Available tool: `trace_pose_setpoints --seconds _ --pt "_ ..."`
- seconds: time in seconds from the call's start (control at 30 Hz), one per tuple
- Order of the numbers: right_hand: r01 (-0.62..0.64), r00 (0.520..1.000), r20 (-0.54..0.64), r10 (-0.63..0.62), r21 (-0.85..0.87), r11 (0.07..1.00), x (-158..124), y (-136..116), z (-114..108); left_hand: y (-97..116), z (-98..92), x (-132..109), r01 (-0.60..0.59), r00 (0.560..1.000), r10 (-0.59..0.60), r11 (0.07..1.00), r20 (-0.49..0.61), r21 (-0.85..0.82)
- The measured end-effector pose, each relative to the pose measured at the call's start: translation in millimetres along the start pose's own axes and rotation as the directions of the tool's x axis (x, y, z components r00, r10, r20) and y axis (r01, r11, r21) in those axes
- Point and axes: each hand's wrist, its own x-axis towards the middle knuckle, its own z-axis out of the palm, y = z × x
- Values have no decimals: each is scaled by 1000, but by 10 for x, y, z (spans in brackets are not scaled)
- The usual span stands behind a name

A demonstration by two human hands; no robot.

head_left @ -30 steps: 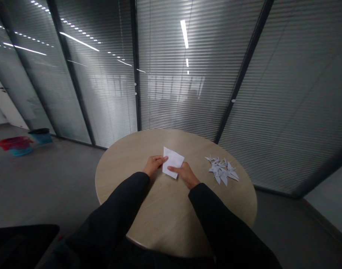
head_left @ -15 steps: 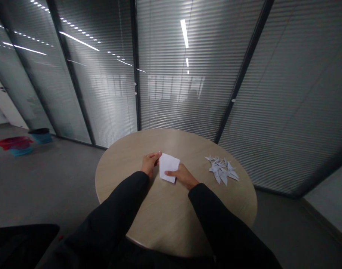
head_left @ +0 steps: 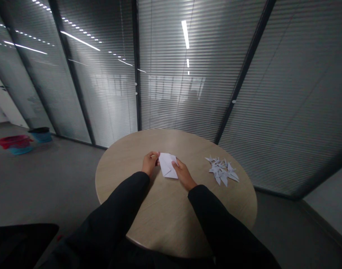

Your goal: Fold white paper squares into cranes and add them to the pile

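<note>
A small white folded paper (head_left: 167, 166) is held above the round table, with a triangular flap and crease lines showing on its face. My left hand (head_left: 150, 162) pinches its upper left corner between thumb and fingers. On the paper's right edge, my right hand (head_left: 184, 175) has its thumb on the front and its fingers behind, mostly hidden. Off to the right lies a pile of several white folded paper shapes (head_left: 223, 172) with pointed tips, touched by neither hand.
The round wooden table (head_left: 156, 216) stands close to a glass partition (head_left: 176, 101) with blinds. On the floor at the far left are a bin with a red liner (head_left: 14, 142) and one with a black liner (head_left: 41, 135). Something dark (head_left: 19, 243) sits at lower left.
The paper now shows a creased, flapped face instead of a plain one. My right thumb has moved from the paper's lower middle up to its right edge. My left hand has barely moved.
</note>
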Motion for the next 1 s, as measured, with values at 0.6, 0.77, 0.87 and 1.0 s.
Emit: trace_pose_setpoints --seconds 0.6,0.77,0.87,1.0 --pt "43 988 146 -42 -3 999 -66 -162 15 -8 -32 54 55 998 -55 996 1 -68" --pt "56 990 135 -46 -71 996 -85 -166 20 10 -15 24 85 995 -82 994 56 -72" --pt "69 992 116 -52 -145 987 -88 -159 21 9 -2 3 75 994 -69 995 82 -68" --pt "89 993 89 -74 -188 978 -78 -143 27 16 16 -31 64 994 -59 997 88 -47"
